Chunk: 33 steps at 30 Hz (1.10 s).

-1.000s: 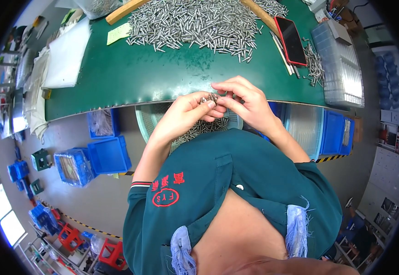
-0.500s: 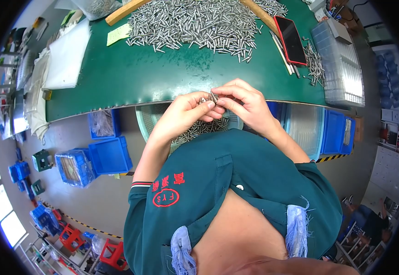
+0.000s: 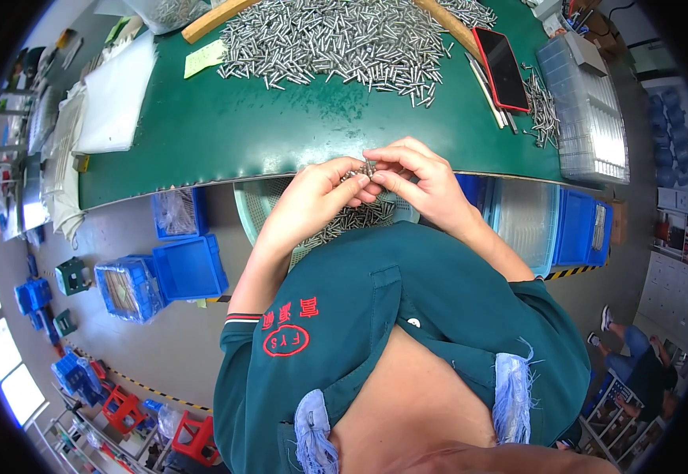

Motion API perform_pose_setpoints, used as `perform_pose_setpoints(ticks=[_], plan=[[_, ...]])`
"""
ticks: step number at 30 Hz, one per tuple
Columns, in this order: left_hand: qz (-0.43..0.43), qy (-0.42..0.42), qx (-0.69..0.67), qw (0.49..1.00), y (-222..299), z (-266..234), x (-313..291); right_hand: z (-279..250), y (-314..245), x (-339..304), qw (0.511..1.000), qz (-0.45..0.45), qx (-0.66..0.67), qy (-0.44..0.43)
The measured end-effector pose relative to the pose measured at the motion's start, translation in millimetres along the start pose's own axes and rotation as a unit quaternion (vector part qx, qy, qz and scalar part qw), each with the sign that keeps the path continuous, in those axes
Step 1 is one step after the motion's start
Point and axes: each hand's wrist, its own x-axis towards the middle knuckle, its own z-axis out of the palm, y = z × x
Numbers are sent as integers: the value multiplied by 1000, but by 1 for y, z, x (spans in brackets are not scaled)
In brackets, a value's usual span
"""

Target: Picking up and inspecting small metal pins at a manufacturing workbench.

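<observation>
My left hand [image 3: 312, 199] is curled around several small metal pins [image 3: 354, 173], its thumb lying over them at the table's front edge. Fingertips of my right hand [image 3: 427, 180] meet the left ones and pinch a single slim metal pin [image 3: 370, 166]. Its lower end is hidden by the fingers. Below both hands, a light green mesh basket [image 3: 251, 212] holds many more such pins [image 3: 357, 221]. My body and hands cover part of that basket.
A large heap of metal pins [image 3: 328, 43] lies on the green table [image 3: 202, 146] between wooden bars [image 3: 216, 20]. At right are a red-edged phone [image 3: 502, 69], pens [image 3: 486, 91], a smaller pin pile [image 3: 544, 110] and clear plastic trays [image 3: 593, 118]. Blue crates [image 3: 190, 267] stand at lower left.
The pinched pin has turned more upright between my right fingertips; both hands otherwise stay nearly in place. At the far right, a seated person's legs have come into view.
</observation>
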Motion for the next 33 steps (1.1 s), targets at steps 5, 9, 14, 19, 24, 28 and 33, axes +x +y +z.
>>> perform_pose_setpoints(ticks=[5,9,14,19,24,28,33], plan=[[0,0,19,1000,0,0,0,-2,-4,0,999,21,14,-21],[-4,-4,16,1000,0,-1,1,-2,-3,0,999,24,19,-26],[-13,-18,20,1000,-3,-4,4,-2,1,1,999,-6,-17,-36],[-44,-54,-31,997,-5,-8,6,0,4,2,1000,5,2,-26],[-46,-40,-3,998,-5,-9,7,2,7,5,999,22,7,-34],[-43,-21,51,998,-2,-10,7,7,15,6,998,16,52,-27],[-39,0,110,993,5,-9,11,15,16,7,989,53,141,-2]])
